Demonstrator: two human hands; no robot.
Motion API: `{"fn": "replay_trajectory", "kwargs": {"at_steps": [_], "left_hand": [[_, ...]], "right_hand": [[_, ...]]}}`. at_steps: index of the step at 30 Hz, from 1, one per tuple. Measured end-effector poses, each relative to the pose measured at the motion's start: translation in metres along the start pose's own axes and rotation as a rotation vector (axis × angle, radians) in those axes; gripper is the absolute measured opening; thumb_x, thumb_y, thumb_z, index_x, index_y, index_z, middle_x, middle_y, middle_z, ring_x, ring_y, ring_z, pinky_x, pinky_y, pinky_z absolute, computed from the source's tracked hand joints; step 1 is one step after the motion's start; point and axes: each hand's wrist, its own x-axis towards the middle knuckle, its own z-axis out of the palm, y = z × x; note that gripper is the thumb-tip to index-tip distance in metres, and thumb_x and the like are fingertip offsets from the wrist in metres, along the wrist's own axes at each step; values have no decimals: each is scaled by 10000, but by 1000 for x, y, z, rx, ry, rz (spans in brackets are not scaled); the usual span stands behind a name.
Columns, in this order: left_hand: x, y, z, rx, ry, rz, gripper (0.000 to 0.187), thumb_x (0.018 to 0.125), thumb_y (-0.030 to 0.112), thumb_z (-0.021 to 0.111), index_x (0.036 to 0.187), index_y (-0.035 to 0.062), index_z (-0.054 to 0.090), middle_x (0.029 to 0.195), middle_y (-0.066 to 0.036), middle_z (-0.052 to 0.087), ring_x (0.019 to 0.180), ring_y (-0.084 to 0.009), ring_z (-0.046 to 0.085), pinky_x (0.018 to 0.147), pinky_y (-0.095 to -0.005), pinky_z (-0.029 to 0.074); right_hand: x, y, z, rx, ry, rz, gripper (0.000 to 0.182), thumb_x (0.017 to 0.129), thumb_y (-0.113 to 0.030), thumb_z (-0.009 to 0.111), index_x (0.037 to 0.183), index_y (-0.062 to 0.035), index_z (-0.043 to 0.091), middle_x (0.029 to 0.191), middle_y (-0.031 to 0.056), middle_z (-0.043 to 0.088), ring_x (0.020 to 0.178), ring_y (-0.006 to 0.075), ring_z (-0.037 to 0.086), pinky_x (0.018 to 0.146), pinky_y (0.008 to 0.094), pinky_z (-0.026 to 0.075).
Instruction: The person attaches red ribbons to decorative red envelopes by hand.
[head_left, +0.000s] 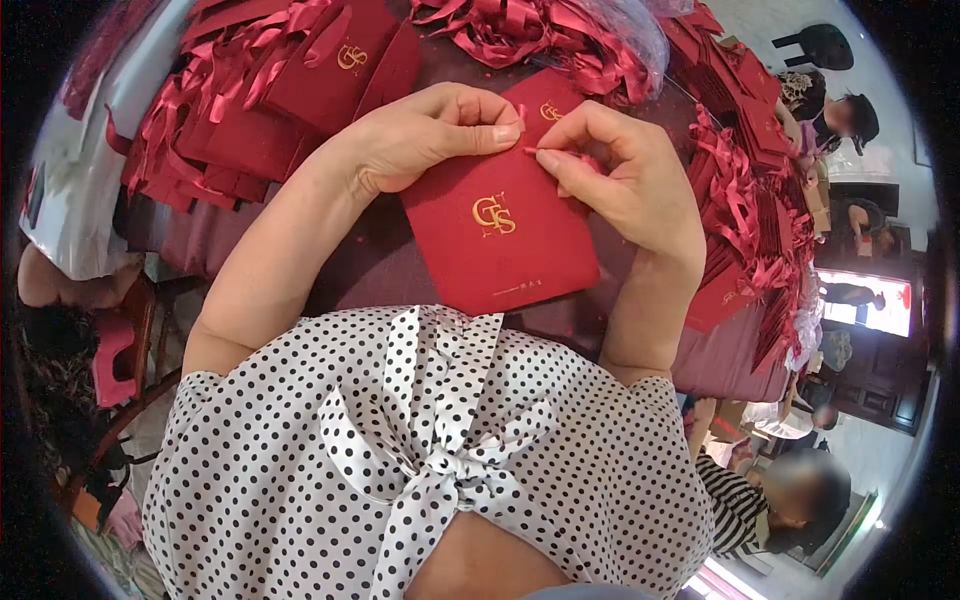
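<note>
A dark red gift bag (pixel 500 255) with a gold monogram lies flat on the table in front of my body, its lower edge close to my polka-dot blouse. My left hand (pixel 450 125) is closed at the bag's upper edge, thumb and forefinger pinching a red ribbon (pixel 522 113). Opposite it, my right hand (pixel 625 175) also pinches red ribbon, with a short end showing at its fingertips. The fingertips of both hands are a small gap apart. Behind them, another red bag (pixel 556 100) with the same gold mark is partly hidden.
Piled red bags with ribbons (pixel 235 110) lie at the upper left, and more stacked bags (pixel 750 210) line the right side. Loose red ribbons (pixel 540 35) in clear plastic sit at the back. Several other people are at the right, one in a striped top (pixel 728 505).
</note>
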Motion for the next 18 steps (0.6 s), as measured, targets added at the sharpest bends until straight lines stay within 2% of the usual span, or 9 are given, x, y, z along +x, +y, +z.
{"fn": "replay_trajectory", "kwargs": {"at_steps": [3, 5, 10, 12, 13, 15, 16, 18], "left_hand": [[0, 2, 2, 72, 74, 11, 140, 881, 175, 649, 913, 44, 611, 863, 56, 606, 804, -21, 539, 732, -173, 426], [-1, 5, 4, 127, 194, -26, 150, 867, 185, 669, 896, 46, 619, 841, 50, 608, 788, -28, 542, 723, -181, 431], [1, 1, 4, 176, 261, -27, 157, 862, 192, 678, 891, 50, 619, 813, 46, 602, 753, -34, 535, 704, -191, 433], [2, 0, 6, 193, 283, -15, 160, 861, 196, 681, 887, 51, 617, 808, 48, 596, 744, -33, 525, 693, -194, 430], [1, 2, 10, 280, 323, -22, 160, 867, 187, 672, 883, 40, 611, 806, 46, 587, 747, -33, 513, 687, -197, 423], [1, 0, 12, 371, 361, -31, 160, 874, 178, 664, 879, 29, 605, 804, 43, 578, 750, -33, 500, 680, -200, 416], [2, -5, 11, 536, 392, 27, 155, 882, 159, 649, 880, 13, 595, 801, 39, 569, 757, -35, 491, 678, -204, 411], [2, -8, 11, 893, 462, 116, 135, 901, 105, 600, 893, -27, 572, 801, 16, 566, 785, -51, 486, 691, -215, 411]], "right_hand": [[1, 1, 1, -50, 23, -28, 150, 777, -137, 669, 825, -3, 622, 739, 124, 630, 664, 232, 631, 616, 310, 483], [3, 2, 2, -78, 39, -23, 147, 773, -135, 669, 827, -5, 624, 739, 126, 629, 663, 240, 629, 611, 314, 481], [7, 4, 7, -161, 89, -75, 134, 764, -129, 667, 824, -13, 633, 733, 130, 621, 640, 253, 613, 590, 325, 471], [7, 1, 10, -246, 101, -74, 117, 771, -118, 657, 805, -12, 621, 739, 138, 616, 636, 278, 610, 590, 364, 477], [7, 1, 13, -247, 100, -74, 117, 771, -118, 657, 805, -12, 621, 739, 138, 616, 636, 278, 610, 590, 364, 477], [6, 3, 20, -405, 167, -210, 100, 777, -99, 643, 790, -14, 592, 756, 152, 607, 661, 299, 616, 600, 418, 482], [6, 3, 24, -452, 143, -230, 87, 794, -89, 612, 808, -17, 565, 783, 163, 603, 706, 320, 624, 634, 446, 492], [4, 2, 38, -644, 155, -159, 84, 809, -92, 586, 842, -20, 557, 796, 163, 602, 727, 333, 625, 650, 447, 504]]}}
